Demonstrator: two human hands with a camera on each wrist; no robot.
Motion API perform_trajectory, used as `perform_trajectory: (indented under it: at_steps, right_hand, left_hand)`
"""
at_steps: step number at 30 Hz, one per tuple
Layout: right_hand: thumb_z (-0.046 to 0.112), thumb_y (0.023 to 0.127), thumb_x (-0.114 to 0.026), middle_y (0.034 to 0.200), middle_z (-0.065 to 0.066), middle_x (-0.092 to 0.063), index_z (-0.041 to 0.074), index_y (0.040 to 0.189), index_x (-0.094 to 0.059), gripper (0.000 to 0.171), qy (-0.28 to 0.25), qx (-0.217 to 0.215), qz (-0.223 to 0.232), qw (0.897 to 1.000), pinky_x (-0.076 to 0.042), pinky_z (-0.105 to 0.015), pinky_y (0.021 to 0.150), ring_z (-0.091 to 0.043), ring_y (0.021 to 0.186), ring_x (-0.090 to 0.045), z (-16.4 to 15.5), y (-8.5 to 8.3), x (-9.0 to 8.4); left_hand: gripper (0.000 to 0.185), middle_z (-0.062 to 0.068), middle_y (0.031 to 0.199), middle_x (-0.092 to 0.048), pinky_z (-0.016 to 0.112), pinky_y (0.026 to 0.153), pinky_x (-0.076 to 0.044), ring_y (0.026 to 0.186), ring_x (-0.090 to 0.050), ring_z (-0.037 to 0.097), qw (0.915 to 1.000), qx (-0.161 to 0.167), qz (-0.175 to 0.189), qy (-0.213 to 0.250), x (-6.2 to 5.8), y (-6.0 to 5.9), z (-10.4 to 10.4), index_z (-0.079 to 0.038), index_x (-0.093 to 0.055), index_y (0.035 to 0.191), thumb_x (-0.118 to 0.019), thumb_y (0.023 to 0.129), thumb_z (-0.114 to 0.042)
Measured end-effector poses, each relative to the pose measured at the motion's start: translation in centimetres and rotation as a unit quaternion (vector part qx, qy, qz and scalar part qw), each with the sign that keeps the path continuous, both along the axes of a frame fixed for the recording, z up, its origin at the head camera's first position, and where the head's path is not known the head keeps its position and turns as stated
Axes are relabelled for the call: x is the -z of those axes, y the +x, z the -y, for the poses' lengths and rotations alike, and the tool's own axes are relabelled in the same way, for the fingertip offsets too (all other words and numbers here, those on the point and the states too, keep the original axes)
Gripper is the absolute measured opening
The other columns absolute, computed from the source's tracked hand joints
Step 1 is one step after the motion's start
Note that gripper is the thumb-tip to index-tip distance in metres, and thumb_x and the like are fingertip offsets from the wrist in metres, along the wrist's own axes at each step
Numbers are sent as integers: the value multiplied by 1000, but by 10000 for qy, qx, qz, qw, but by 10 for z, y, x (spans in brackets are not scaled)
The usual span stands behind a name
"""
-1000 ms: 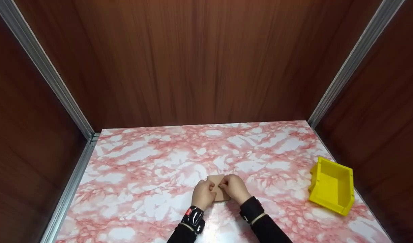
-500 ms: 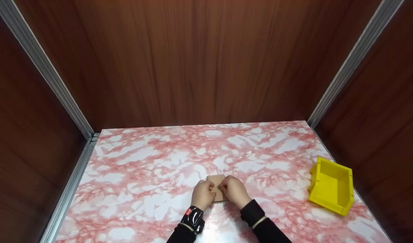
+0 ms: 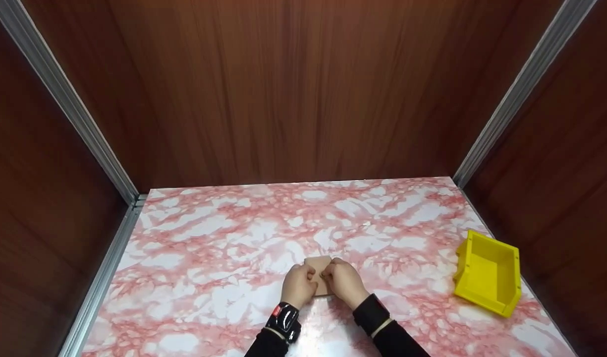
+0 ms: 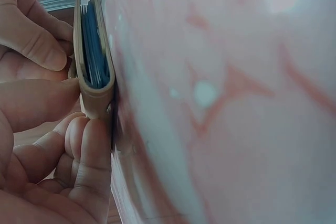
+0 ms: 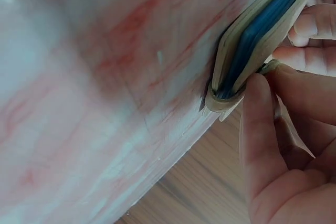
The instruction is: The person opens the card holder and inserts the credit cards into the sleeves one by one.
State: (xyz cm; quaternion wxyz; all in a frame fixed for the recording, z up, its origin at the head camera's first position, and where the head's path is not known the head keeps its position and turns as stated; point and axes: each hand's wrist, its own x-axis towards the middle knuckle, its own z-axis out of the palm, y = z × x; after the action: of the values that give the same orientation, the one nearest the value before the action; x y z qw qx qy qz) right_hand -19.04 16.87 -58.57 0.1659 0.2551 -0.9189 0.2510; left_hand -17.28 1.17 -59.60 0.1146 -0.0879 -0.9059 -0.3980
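Note:
A small tan card holder (image 3: 321,287) lies on the table between both hands. In the left wrist view its edge shows blue inner sleeves (image 4: 93,51) between the tan covers. My left hand (image 3: 297,285) grips its left side, with the thumb on the upper cover and curled fingers at the edge. From the other side, my right hand (image 3: 349,281) pinches a small tab (image 5: 270,67) at the cover between thumb and forefinger. Its fastening is mostly hidden by the fingertips.
A yellow plastic bin (image 3: 489,272) stands at the right of the red-and-white marbled table (image 3: 209,238). Brown wood panels (image 3: 283,99) enclose the back and sides, with metal rails (image 3: 65,99) in the corners.
The right hand's fingers shift slightly at the tab on the card holder. The left hand and the card holder stay in place.

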Motion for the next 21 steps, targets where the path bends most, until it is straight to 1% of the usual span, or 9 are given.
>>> perform_trajectory:
  at_steps: [2,8,11,14,17,19,21]
  right_hand:
    - [0,79,-79,74,-2,-58,5,74,-74,9,-37,25,55,10000,-54,-33,64,-22,67,-62,0,-1,0]
    - [-1,81,-77,75,-3,-59,4,78,-74,6,-96,-44,178,9998,-54,-35,65,-22,69,-63,-1,-2,-1]
    - [0,82,-76,76,-3,-61,4,80,-75,5,-85,-21,328,9994,-54,-36,68,-22,71,-63,-1,-1,-4]
    - [2,83,-75,77,-3,-61,5,81,-75,4,-55,-10,377,9993,-54,-36,69,-22,73,-63,-3,1,-6]
    - [6,84,-76,76,-1,-61,7,79,-73,6,-6,43,261,9997,-52,-35,67,-20,71,-62,-5,3,-10]
    - [9,85,-76,75,0,-60,9,77,-72,9,2,201,133,9997,-52,-34,66,-18,69,-60,-7,4,-14]
    - [12,85,-76,74,2,-59,11,75,-70,12,-18,441,-53,9990,-51,-34,63,-17,67,-58,-9,3,-17]
  left_hand:
    - [24,4,79,-61,34,69,-49,73,-58,20,10000,11,-51,-35,0,0,0,1,-70,90,-79,68,-1]
    - [23,4,79,-62,34,70,-49,74,-58,20,9999,-45,-30,-104,2,-1,2,0,-71,91,-79,69,-3]
    - [21,5,79,-62,35,70,-49,74,-58,21,9998,-28,-91,-149,0,-1,2,1,-71,90,-77,71,-3]
    - [18,7,79,-62,36,69,-49,73,-58,22,9997,-15,-153,-166,-5,2,2,2,-70,89,-77,73,-4]
    - [15,7,77,-60,37,68,-50,72,-58,23,9993,-79,-213,-280,-11,4,3,2,-70,87,-76,76,-6]
    - [13,6,76,-59,38,66,-50,71,-59,23,9986,-189,-324,-375,-15,5,4,1,-70,87,-75,78,-7]
    - [11,5,76,-59,39,64,-50,70,-60,24,9961,-389,-566,-553,-18,6,5,-1,-70,86,-74,79,-8]
